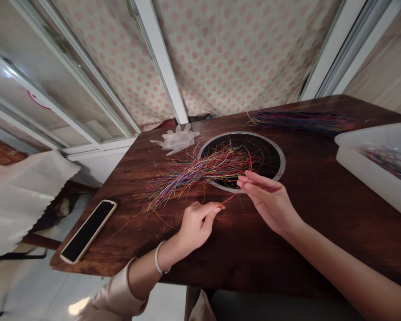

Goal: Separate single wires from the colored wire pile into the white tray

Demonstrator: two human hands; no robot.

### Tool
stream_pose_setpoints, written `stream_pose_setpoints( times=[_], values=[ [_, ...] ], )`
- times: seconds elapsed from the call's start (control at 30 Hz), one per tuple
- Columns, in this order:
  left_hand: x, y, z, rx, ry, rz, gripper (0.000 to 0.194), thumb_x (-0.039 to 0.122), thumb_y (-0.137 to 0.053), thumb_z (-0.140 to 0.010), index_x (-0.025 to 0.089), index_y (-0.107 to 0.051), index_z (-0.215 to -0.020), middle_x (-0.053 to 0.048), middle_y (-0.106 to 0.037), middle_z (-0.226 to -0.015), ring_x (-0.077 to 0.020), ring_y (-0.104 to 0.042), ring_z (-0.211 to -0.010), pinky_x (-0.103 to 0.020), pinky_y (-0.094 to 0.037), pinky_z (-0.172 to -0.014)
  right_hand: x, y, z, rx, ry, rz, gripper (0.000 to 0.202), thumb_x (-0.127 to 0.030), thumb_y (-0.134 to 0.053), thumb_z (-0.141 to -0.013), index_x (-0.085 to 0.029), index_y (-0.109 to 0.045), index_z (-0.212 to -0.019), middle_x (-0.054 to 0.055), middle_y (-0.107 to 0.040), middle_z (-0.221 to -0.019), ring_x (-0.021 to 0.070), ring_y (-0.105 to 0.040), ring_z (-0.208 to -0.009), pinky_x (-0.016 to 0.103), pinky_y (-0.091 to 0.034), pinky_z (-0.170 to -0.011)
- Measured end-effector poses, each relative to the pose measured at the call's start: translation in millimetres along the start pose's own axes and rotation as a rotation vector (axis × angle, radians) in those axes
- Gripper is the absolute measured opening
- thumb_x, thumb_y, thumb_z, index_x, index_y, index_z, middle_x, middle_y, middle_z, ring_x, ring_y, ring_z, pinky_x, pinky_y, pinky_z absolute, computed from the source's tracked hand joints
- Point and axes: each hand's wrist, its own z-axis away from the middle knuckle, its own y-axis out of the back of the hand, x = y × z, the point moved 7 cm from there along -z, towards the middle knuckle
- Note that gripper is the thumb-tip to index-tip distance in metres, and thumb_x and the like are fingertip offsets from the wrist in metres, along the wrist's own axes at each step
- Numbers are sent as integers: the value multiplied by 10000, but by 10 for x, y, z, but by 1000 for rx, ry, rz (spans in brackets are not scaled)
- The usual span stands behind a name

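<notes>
A thin red wire (232, 196) is stretched between my two hands above the front part of the table. My left hand (200, 221), with a beaded bracelet on its wrist, pinches one end between thumb and forefinger. Higher and to the right, my right hand (265, 198) grips the wire between its fingertips, and a red length rises beyond them. Just behind the hands lies a loose bundle of many-coloured thin wires (194, 171), partly over a round black cooktop plate (270, 156) with a silver rim. My right fingertips overlap the plate's front edge in view.
A phone (88, 232) lies at the table's left edge. Crumpled clear plastic gloves (177, 139) rest behind the bundle. A second, darker wire bundle (300, 121) is at the back right, beside a white plastic bin (370, 165) holding wire pieces. The wooden table (321, 191) has cut corners.
</notes>
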Motion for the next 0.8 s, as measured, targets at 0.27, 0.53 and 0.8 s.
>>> stream_pose_setpoints(
  times=[0.27,0.53,0.8],
  values=[
    [-41,-40,9,-29,37,-9,275,223,-437,-938,192,-704,-882,8,-743,-756,-114,-597,-547,-247,-410,-589,-124,38,47,68,229,236,165,-202,-775,-659,-274,-754,-807,-4,-755,-823,184,-717,-792,356,-591,-827],
    [-44,-115,44,-108,4,0,270,223,-426,-941,199,-693,-911,3,-751,-844,-120,-595,-550,-266,-416,-618,-201,44,109,169,348,422,165,-191,-755,-667,-246,-753,-822,13,-751,-841,201,-715,-790,373,-604,-798],
    [3,-158,36,-175,-8,29,257,225,-407,-947,206,-663,-954,-8,-739,-881,-142,-639,-682,-265,-448,-690,-98,161,-31,198,194,164,207,-230,-801,-597,-239,-743,-796,7,-739,-788,193,-701,-783,417,-556,-871]
  ],
)
